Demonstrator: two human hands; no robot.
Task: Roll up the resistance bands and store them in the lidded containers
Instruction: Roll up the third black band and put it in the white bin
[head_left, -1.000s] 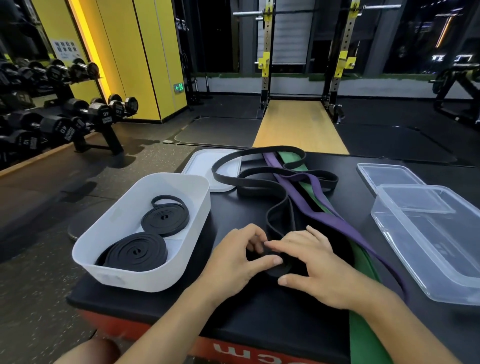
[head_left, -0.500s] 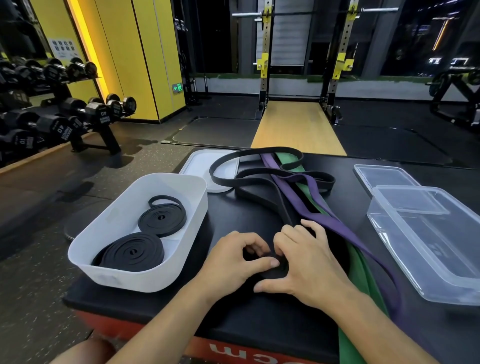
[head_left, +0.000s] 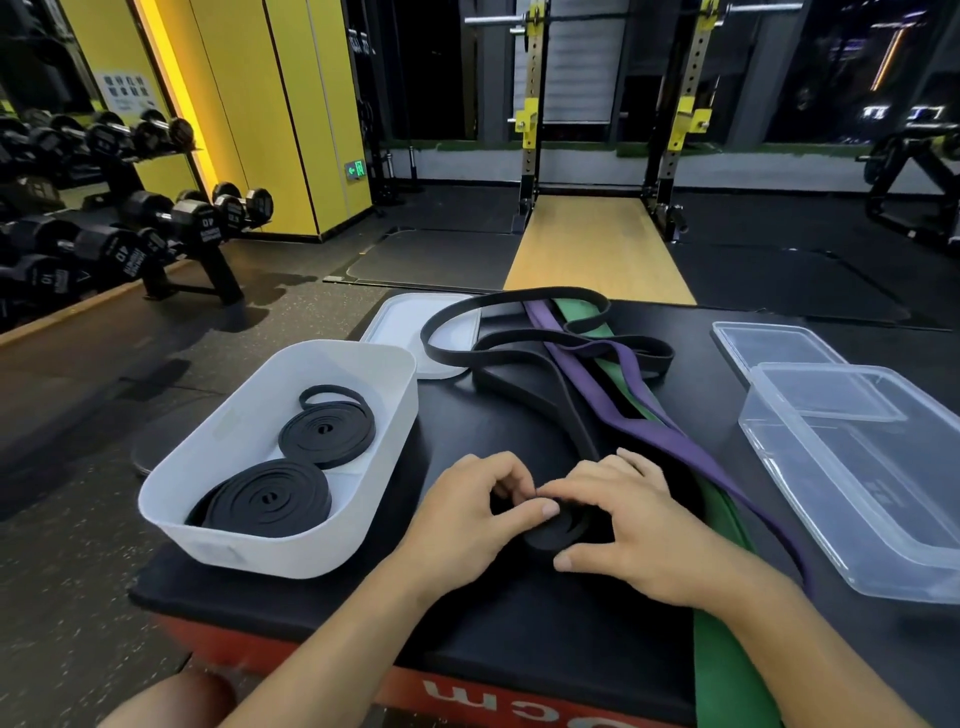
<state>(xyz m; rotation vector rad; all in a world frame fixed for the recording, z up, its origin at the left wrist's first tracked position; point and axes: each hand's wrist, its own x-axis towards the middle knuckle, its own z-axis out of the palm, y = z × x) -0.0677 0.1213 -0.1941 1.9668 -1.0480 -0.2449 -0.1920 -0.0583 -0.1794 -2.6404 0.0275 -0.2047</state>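
A small coil of black resistance band (head_left: 563, 527) lies flat on the black padded box top (head_left: 519, 623). My left hand (head_left: 467, 512) pinches its left side, thumb on top. My right hand (head_left: 631, 525) curls round its right side. The band's loose length (head_left: 519, 358) trails away toward the far edge. A purple band (head_left: 649, 421) and a green band (head_left: 722, 525) lie stretched out to the right. Two rolled black bands (head_left: 270, 499) (head_left: 327, 434) sit in the white bin (head_left: 249, 551).
A white lid (head_left: 400, 322) lies behind the bin. A clear plastic container (head_left: 857, 467) and its clear lid (head_left: 769, 343) stand at the right. A dumbbell rack (head_left: 104, 228) is far left, a squat rack (head_left: 608, 130) straight ahead.
The coil between my hands has grown slightly and the loose black band has been drawn nearer. Both hands have stayed round the coil, turning it.
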